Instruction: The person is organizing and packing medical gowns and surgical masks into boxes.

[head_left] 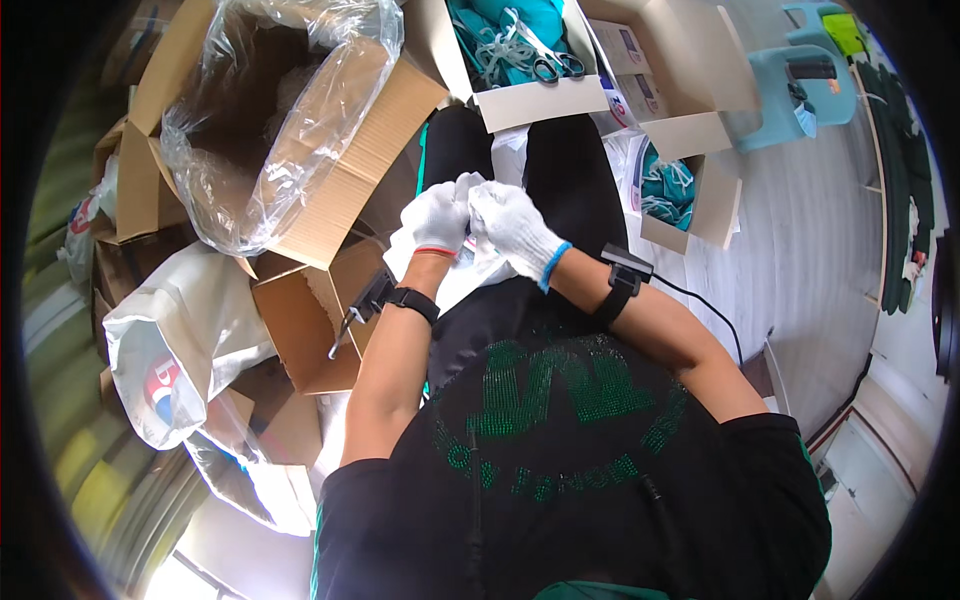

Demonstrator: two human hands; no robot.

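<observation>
Meeting closely, the gloved left hand (436,220) and right hand (512,225) curl inward; I can't tell whether they're clamped on anything. Plastic-lined carton (345,190) leftward, grey plank floor (790,230) rightward.

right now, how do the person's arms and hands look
The left hand wears a white knit glove edged red, the right hand one edged blue. Below short black sleeves, black straps and dark devices sit on both forearms; a black cable leaves the right one.

Cartons (345,175) block the left and front; grey floor (815,245) opens rightward.
</observation>
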